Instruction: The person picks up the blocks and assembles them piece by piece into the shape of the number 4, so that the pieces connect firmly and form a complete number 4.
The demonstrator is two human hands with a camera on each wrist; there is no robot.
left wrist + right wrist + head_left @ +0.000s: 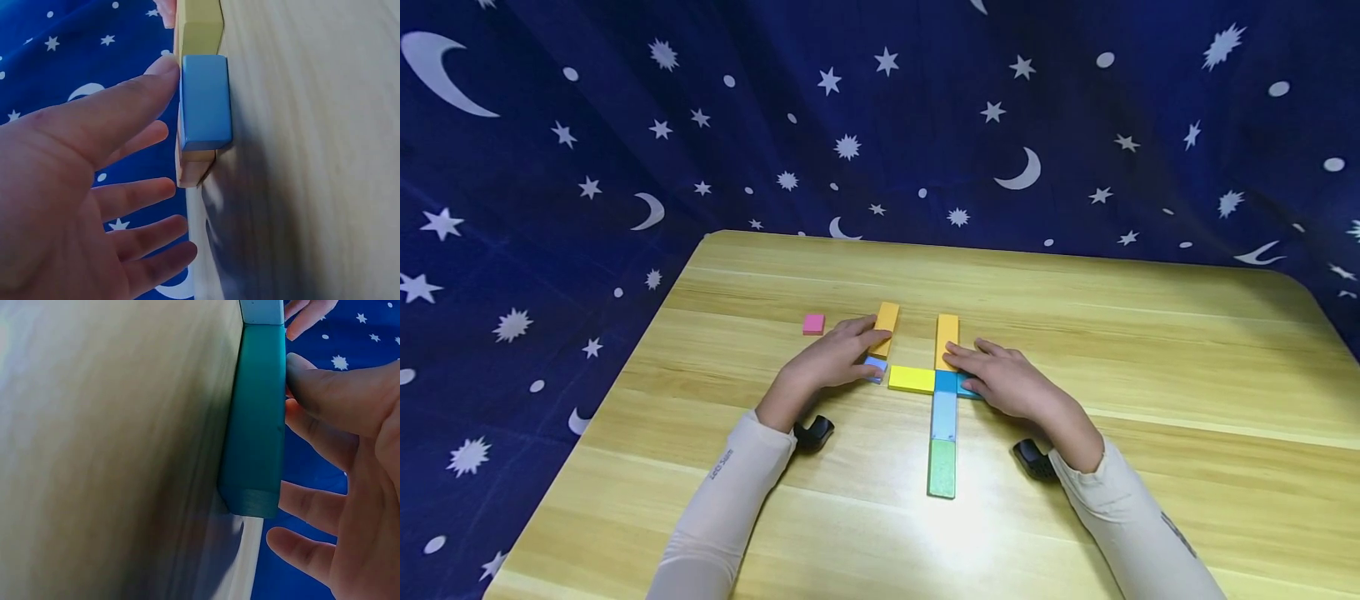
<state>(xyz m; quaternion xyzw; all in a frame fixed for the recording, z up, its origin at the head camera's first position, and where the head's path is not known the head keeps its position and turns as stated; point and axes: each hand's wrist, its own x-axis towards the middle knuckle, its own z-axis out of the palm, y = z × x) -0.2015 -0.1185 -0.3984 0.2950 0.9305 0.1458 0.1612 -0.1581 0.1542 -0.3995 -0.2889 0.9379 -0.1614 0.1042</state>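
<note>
My left hand (835, 354) lies over a long orange block (888, 314) and a small blue block (876, 362), its fingertips on the orange one. In the left wrist view the thumb touches the top edge of the blue block (206, 103); the other fingers are spread. My right hand (1011, 382) has fingertips on the near end of another orange block (947, 327). Its thumb rests on a teal block (256, 419), partly hidden in the head view. A yellow block (912, 379), a blue square (945, 382), a light blue block (944, 414) and a green block (942, 469) join these in a cross.
A pink square block (813, 324) sits apart, left of the left orange block. Black wrist-worn devices (814, 434) show below both hands. The wooden table (1187, 367) ends at a dark blue curtain (925, 108) with stars and moons.
</note>
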